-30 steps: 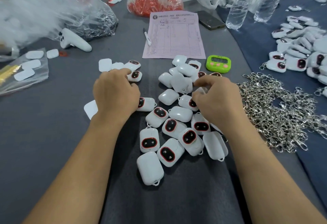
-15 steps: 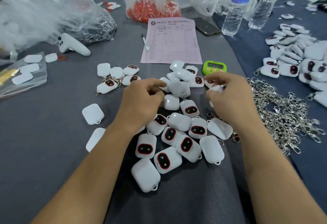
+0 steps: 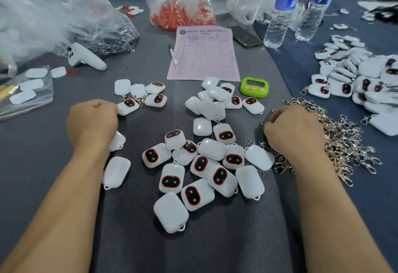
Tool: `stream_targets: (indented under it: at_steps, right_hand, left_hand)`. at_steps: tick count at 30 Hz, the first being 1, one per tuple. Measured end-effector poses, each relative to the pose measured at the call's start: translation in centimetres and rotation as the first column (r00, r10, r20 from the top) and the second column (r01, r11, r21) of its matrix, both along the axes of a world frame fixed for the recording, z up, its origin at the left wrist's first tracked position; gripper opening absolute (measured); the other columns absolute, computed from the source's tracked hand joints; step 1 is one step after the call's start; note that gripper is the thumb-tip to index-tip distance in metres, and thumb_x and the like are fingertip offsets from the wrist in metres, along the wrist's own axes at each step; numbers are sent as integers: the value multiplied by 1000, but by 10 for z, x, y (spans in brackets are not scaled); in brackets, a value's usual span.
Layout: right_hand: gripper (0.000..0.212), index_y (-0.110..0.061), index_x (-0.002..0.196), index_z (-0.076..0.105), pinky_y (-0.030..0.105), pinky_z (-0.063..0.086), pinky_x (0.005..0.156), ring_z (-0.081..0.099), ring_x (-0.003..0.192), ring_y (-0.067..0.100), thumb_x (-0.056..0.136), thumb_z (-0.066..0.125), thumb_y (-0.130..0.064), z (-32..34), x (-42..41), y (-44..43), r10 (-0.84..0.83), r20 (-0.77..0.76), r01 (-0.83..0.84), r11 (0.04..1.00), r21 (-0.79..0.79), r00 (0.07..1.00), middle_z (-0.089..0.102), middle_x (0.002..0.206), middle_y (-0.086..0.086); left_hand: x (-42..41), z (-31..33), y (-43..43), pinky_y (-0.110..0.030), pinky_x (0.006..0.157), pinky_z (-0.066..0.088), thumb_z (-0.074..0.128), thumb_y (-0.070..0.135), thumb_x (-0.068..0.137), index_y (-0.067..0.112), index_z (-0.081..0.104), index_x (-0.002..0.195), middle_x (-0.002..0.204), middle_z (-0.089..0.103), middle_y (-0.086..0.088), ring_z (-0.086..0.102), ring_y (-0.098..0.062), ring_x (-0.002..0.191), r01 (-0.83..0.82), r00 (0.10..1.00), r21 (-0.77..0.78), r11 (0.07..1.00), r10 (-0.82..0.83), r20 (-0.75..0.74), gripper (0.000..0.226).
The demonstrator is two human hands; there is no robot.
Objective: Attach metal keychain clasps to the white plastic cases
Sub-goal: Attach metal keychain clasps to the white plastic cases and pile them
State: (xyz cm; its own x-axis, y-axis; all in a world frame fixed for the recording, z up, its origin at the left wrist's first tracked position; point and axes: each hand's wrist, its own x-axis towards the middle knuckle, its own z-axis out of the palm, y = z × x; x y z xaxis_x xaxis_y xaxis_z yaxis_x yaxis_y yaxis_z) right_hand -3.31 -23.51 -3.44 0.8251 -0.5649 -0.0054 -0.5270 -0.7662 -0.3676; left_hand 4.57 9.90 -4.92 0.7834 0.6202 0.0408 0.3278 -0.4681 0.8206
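Main pile of white cases [image 3: 212,149] sits mid-tabletop [image 3: 38,160] between the two forearms. Some lie face up showing red-ringed dark windows, some face down, several overlapping. Each has a small loop at one end.

Heap of metal clasps [image 3: 344,143] lies just right of that pile, its edge touching the nearest cases.

Right hand [image 3: 295,130] rests on the near-left edge of the clasp heap, back up, fingers curled under. Can't tell if it has a clasp pinched.

Left hand [image 3: 92,122] is well left of the main pile, back up, balled like a fist. Its grip is hidden, so no call on what it holds. Its knuckles are just beside a small group of cases with clasps on them [image 3: 129,105]. Two more cases [image 3: 117,172] lie against the left forearm, one partly under the wrist.

Far right: a second, bigger pile of cases [image 3: 344,88], a few with chain showing.

Behind the main pile: green timer [image 3: 254,87], pink form [image 3: 204,57] with a pen [image 3: 173,57] along its left edge, dark phone [image 3: 247,36], two water bottles [image 3: 280,14] upright.

Back centre: clear bag of red parts [image 3: 183,14]. Back left: large crumpled clear bag [image 3: 53,14], and a white handheld controller [image 3: 86,57] lying beside it. Left edge: small clear bag with flat white pieces [image 3: 28,91].
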Motion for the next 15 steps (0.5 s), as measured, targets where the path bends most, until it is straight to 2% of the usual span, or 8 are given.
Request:
stream_targets:
  at_steps: [2,4,7,9,13,15]
  right_hand:
    - [22,-20,106,72,34,46,76,64,100,36,86,62,-26,-1,1,4,25,-9,-25,1000,-7,1000,71,113,12]
    - [20,-22,104,73,34,48,75,65,99,35,88,61,-25,-1,2,11,56,14,-56,998,-11,998,72,107,10]
    - [16,-25,97,75,36,52,76,65,92,33,91,60,-29,1,4,23,107,86,-108,994,8,991,73,99,8]
    - [14,-26,91,74,35,51,76,64,90,31,92,61,-29,0,4,30,141,114,-146,989,30,983,73,96,7]
    - [6,-28,90,69,34,47,74,63,95,31,88,66,-34,1,1,29,120,89,-120,993,-7,989,69,96,4]
    - [22,-25,99,70,36,50,78,64,98,33,87,66,-42,2,-1,26,124,14,-123,992,-38,992,70,101,6]
  left_hand:
    - [-5,1,-21,-29,55,36,56,15,56,10,63,58,55,51,2,47,-25,64,78,994,-117,990,-69,81,9]
    - [-12,1,-48,-31,56,34,53,14,53,8,61,58,56,46,1,38,-22,62,225,970,-157,962,-205,129,11]
    - [-30,-2,-88,-31,59,44,53,19,60,23,70,65,47,54,9,48,-17,53,459,886,-114,881,-444,135,18]
    - [-38,-2,-105,-28,55,46,55,19,65,24,71,65,49,59,7,51,-10,50,563,823,-117,818,-541,176,16]
    - [-36,2,-106,-22,51,44,55,19,69,27,69,64,53,61,8,52,-9,50,596,777,-64,800,-555,296,17]
    - [-37,4,-102,-17,50,41,55,18,70,27,68,63,53,61,10,50,-5,49,578,769,-15,816,-539,342,17]
